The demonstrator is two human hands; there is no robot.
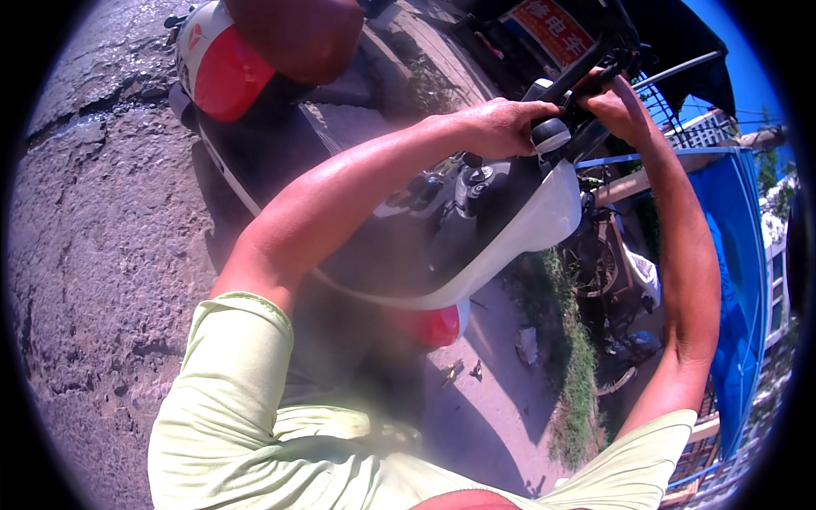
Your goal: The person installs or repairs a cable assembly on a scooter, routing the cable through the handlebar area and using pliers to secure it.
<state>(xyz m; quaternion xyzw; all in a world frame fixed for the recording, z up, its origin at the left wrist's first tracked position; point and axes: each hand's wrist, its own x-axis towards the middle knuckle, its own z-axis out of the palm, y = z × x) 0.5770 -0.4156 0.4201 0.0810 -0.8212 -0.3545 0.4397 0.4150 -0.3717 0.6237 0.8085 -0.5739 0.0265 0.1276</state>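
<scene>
A white and black electric scooter (pixel 544 221) stands tilted across the middle of the view. My left hand (pixel 501 127) reaches over its body to the dark handlebar (pixel 571 81), its index finger stretched along the bar and the other fingers curled. Just below that hand is a rounded white and black housing (pixel 550 134). On the far side of the bar, my right hand (pixel 619 109) is closed at the dark handlebar parts. What its fingertips hold is hidden. Both arms are raised, coming out of pale green sleeves.
A red and white scooter part (pixel 225 64) and a brown rounded shape (pixel 297 34) lie at upper left. Cracked pavement (pixel 110 255) runs down the left. At right are a blue tarp (pixel 735 289), a grass strip (pixel 578 391) and a parked cycle wheel (pixel 595 263). A red sign (pixel 552 32) stands behind.
</scene>
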